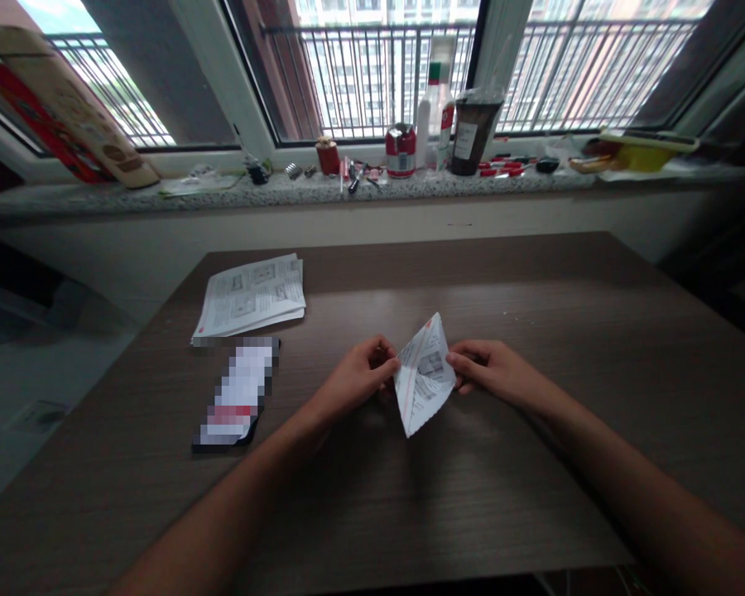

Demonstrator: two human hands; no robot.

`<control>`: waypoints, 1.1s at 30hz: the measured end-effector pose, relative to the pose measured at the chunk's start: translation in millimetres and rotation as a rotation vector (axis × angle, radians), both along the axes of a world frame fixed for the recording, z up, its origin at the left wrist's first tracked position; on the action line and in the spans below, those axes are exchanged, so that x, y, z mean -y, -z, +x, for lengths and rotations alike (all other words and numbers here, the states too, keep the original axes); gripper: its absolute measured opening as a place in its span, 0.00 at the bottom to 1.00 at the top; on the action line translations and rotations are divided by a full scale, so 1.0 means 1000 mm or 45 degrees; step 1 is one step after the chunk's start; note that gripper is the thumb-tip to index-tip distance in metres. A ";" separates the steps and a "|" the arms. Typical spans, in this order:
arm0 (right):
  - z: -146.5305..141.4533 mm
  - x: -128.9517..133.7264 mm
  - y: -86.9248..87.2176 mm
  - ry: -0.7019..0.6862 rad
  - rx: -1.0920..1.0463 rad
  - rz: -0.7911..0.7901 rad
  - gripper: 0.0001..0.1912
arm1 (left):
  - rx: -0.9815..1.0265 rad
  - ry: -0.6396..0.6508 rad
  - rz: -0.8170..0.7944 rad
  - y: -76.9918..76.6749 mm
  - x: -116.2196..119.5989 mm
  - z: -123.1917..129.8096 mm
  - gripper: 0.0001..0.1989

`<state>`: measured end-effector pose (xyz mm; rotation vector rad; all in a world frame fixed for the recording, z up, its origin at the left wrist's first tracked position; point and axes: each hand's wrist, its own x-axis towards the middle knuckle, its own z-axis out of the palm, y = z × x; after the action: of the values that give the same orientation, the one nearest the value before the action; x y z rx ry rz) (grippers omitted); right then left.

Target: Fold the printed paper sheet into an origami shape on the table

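Observation:
A folded sheet of printed paper (423,377) is held up above the table, its outline a pointed diamond with a crease running along it. My left hand (372,364) pinches its left edge between thumb and fingers. At the opposite edge, my right hand (477,364) grips the paper in the same way. The paper's upper tip points away from me and its lower tip towards me. The undersides of the fingers are partly hidden.
Left on the brown table (534,290) lie a stack of printed sheets (254,290) and a phone (236,393) with a blurred screen. Behind, the stone windowsill (211,194) carries a red can (401,151), a dark cup (472,136), a bottle (433,116) and small tools.

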<state>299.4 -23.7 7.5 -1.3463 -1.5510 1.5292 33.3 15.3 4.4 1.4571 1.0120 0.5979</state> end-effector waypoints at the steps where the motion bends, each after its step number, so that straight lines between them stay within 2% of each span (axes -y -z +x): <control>1: -0.002 0.001 0.000 -0.005 -0.001 -0.009 0.22 | 0.000 -0.027 -0.008 0.000 0.001 0.001 0.09; 6: -0.007 0.003 0.000 0.029 -0.030 -0.039 0.22 | 0.006 -0.095 -0.050 -0.001 0.005 0.006 0.10; 13: -0.006 0.001 0.004 0.107 -0.003 0.023 0.16 | 0.010 -0.005 -0.086 -0.002 0.010 0.008 0.10; 19: 0.000 -0.002 0.002 0.069 0.118 0.187 0.15 | -0.075 0.075 0.084 -0.010 0.013 0.007 0.13; 25: 0.002 -0.002 0.003 0.022 0.260 0.258 0.13 | -0.086 -0.033 0.387 -0.018 0.013 0.006 0.15; 29: 0.000 -0.002 0.005 -0.031 0.340 0.292 0.14 | -0.091 -0.050 0.496 -0.021 0.016 0.006 0.18; 33: -0.005 -0.003 0.007 -0.033 0.397 0.310 0.12 | -0.124 -0.006 0.537 -0.018 0.018 0.007 0.10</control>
<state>294.1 -20.3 0.3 -1.4754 -1.8815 1.1370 40.0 -3.2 22.3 1.8681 1.0030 0.7829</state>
